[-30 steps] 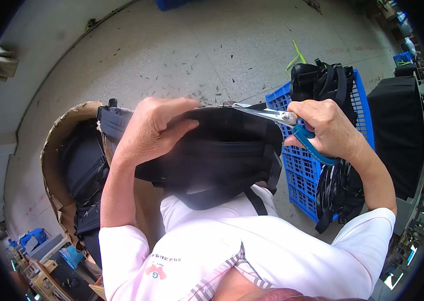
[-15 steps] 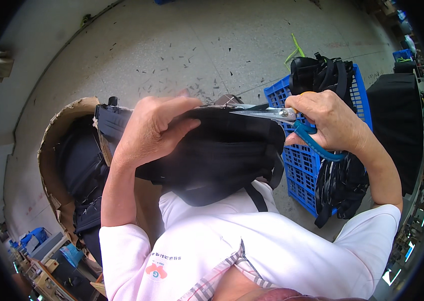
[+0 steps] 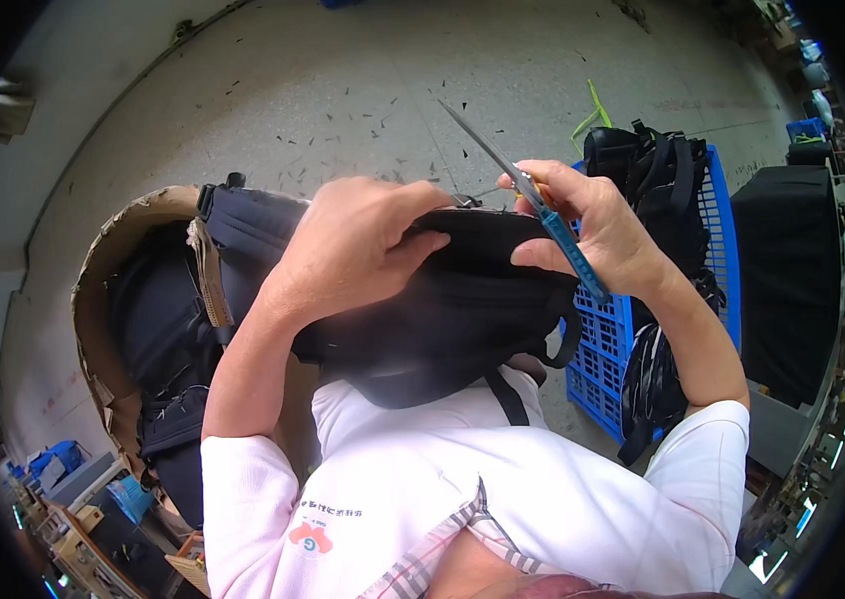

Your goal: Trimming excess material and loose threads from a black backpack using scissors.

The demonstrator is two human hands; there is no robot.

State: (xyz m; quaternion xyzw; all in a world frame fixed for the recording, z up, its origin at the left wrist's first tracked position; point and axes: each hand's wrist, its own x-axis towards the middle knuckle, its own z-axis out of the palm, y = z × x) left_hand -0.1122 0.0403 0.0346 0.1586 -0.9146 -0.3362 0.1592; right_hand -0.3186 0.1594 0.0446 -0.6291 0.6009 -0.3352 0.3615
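Observation:
A black fabric bag [image 3: 442, 319] lies across my lap, its upper edge raised toward the floor side. My left hand [image 3: 352, 245] is closed on that edge, thumb on the near side and fingers over the far side. In my right hand [image 3: 607, 225] are scissors [image 3: 564, 243] with teal-covered handles. Their blades look closed together and point up and to the left, clear of the fabric. My right thumb reaches close to the bag's edge; I cannot tell whether it touches. A black strap [image 3: 508, 397] hangs from the bag onto my white clothing.
On the left, a cardboard box [image 3: 93, 329] holds more black bags [image 3: 158, 309]. A blue plastic crate [image 3: 597, 344] at the right carries black bags and straps. Beyond it stands a large black-covered block [image 3: 787, 290]. Small dark scraps [image 3: 367, 125] litter the floor.
The scissors have come away from the bag's edge and swung to point up-left, their blades now closed. My left hand has shifted right along the edge, and my right hand has moved slightly left.

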